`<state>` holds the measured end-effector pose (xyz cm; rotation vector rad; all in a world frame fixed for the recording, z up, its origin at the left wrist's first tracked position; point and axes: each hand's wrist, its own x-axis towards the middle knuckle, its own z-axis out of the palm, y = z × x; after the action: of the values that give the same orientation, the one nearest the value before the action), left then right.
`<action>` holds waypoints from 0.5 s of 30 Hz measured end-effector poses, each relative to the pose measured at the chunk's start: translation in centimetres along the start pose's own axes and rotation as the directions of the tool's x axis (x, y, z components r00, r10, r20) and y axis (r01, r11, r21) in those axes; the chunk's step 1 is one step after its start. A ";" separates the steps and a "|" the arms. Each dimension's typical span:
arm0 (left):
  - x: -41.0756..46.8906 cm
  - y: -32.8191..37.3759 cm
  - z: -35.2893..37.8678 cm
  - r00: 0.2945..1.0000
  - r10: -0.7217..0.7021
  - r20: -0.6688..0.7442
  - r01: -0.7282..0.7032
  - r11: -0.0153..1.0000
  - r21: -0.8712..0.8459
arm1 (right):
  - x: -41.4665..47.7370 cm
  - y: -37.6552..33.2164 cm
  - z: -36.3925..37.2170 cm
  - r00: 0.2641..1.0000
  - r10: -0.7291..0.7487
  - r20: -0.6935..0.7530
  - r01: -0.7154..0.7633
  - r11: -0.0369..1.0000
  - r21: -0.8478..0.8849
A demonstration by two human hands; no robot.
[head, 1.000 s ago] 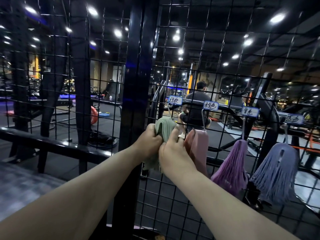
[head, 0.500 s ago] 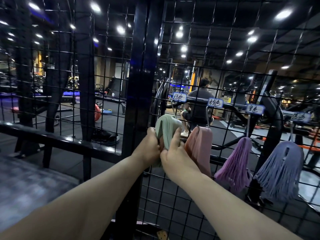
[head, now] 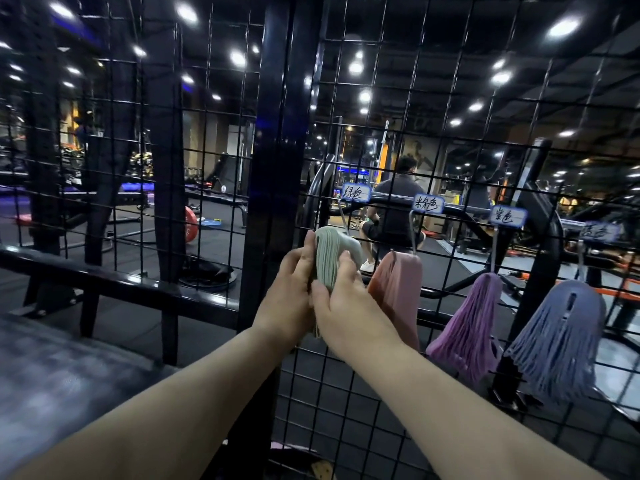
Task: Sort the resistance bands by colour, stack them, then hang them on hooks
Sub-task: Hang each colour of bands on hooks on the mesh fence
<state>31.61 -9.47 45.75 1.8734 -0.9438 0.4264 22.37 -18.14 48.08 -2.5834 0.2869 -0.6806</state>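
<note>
A stack of pale green bands (head: 329, 254) is looped over the leftmost hook (head: 343, 220) on the black wire grid (head: 460, 98). My left hand (head: 289, 292) grips the stack from the left, and my right hand (head: 341, 299) pinches it from the right, thumb on its front. To the right, a pink stack (head: 398, 292), a purple stack (head: 467, 327) and a blue stack (head: 561, 341) hang from their own hooks. Each hook has a handwritten label above it, such as the green one's label (head: 356, 192).
A thick black post (head: 277, 168) stands just left of the green stack. A dark railing (head: 104, 282) runs along the left. Behind the grid lie gym machines, a red weight plate (head: 190, 225) and a seated person (head: 394, 209).
The green stack has risen a little on its hook and both hands have shifted lower on it. The view has tilted slightly.
</note>
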 end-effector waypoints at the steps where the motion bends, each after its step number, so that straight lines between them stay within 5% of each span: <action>1: 0.0 0.0 0.0 1.000 0.006 0.005 -0.006 1.000 0.003 | 0.1 -0.3 -0.3 0.999 0.053 -0.008 -0.053 0.997 0.048; 5: -0.4 -0.5 0.3 0.999 0.006 0.040 -0.001 0.993 -0.122 | 0.1 -0.6 -0.3 0.989 0.132 -0.062 -0.118 0.975 0.190; 15: -3.0 -2.6 1.6 0.987 -0.105 0.124 0.126 0.975 -0.183 | -1.6 1.3 1.3 0.994 0.069 0.081 -0.082 0.984 0.161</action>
<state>31.55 -9.00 41.48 1.7803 -0.9115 0.1541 21.56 -18.31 45.81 -2.4217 0.2904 -0.5545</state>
